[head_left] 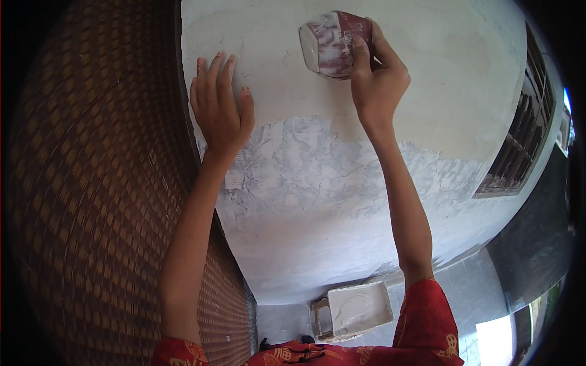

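Red sleeves [427, 317] are covering the upper arms. The left hand [221, 119] is resting on the wall [293, 256], its fingers slightly apart. The right hand [381, 85] is clamping thumb and fingers on the scraper [329, 52], which is facing the upper wall. Lower down, a tray [372, 328] is holding paste [360, 307] on the floor [281, 320].

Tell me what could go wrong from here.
Off-white paste could drip from the dark-red, flat scraper in the right hand. The left hand, spread against the pale, mottled wall, might smudge it if wet. The pale, rectangular, paste-filled tub below could get kicked.
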`<action>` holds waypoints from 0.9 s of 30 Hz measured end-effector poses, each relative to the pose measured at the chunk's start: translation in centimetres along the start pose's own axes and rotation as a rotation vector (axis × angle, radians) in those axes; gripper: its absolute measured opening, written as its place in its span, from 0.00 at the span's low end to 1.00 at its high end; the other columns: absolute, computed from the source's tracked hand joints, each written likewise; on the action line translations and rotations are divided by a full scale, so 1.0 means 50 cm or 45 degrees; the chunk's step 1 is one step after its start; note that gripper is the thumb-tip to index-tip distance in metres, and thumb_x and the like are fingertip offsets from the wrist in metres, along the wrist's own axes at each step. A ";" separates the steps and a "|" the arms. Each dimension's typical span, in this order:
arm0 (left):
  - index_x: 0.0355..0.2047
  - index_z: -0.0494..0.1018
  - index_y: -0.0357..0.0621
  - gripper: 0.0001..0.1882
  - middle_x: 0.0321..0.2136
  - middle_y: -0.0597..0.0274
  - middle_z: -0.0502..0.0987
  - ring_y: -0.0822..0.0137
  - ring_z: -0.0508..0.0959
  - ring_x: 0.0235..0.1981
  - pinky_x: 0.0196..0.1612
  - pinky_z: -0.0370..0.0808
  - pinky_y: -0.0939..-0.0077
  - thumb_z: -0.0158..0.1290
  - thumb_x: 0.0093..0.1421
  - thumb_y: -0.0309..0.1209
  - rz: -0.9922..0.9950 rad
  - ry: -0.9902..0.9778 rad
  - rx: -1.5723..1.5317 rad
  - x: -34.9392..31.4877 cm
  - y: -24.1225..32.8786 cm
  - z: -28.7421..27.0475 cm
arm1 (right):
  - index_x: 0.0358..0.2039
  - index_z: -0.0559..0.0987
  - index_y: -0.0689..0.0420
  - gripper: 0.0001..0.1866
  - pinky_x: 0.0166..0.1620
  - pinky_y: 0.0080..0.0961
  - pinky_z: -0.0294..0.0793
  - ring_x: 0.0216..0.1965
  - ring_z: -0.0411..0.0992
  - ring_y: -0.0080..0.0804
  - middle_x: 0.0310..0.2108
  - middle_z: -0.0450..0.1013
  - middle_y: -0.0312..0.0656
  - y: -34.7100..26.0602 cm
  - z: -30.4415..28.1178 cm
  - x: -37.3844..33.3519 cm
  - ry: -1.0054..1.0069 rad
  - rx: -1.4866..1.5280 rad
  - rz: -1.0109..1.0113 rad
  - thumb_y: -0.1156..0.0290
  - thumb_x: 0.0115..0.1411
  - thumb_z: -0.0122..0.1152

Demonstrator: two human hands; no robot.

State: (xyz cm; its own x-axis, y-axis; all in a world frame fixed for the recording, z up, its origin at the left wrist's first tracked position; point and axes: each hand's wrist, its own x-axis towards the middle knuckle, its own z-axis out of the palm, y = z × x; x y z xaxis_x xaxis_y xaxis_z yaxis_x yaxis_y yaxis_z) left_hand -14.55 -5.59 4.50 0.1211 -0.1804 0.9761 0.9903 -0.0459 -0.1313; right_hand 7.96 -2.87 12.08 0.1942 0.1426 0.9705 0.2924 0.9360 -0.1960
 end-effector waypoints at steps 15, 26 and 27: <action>0.60 0.65 0.42 0.26 0.61 0.53 0.65 0.45 0.58 0.67 0.64 0.55 0.44 0.43 0.63 0.37 0.005 0.009 -0.060 -0.009 0.019 0.018 | 0.57 0.72 0.68 0.20 0.39 0.23 0.80 0.37 0.79 0.31 0.40 0.79 0.52 0.019 -0.082 -0.025 0.335 0.298 0.207 0.77 0.65 0.55; 0.60 0.65 0.41 0.25 0.60 0.52 0.66 0.44 0.58 0.67 0.64 0.55 0.47 0.42 0.64 0.37 0.000 0.017 -0.045 -0.014 0.013 0.014 | 0.55 0.73 0.69 0.19 0.39 0.21 0.78 0.34 0.78 0.25 0.39 0.80 0.49 0.023 -0.052 -0.020 0.339 0.321 0.318 0.77 0.65 0.54; 0.60 0.66 0.42 0.26 0.60 0.52 0.66 0.44 0.58 0.67 0.64 0.55 0.46 0.43 0.62 0.36 -0.004 0.019 -0.060 -0.013 0.015 0.016 | 0.56 0.73 0.69 0.19 0.39 0.21 0.78 0.35 0.78 0.26 0.39 0.80 0.49 0.020 -0.061 -0.010 0.356 0.364 0.252 0.77 0.65 0.54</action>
State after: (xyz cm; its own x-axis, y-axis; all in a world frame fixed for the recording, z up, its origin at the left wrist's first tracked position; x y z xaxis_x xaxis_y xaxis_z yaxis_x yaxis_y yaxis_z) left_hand -13.83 -4.72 3.90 0.1165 -0.1945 0.9740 0.9863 -0.0925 -0.1365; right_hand 11.00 -2.97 10.95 0.4774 0.2726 0.8354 -0.0389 0.9563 -0.2898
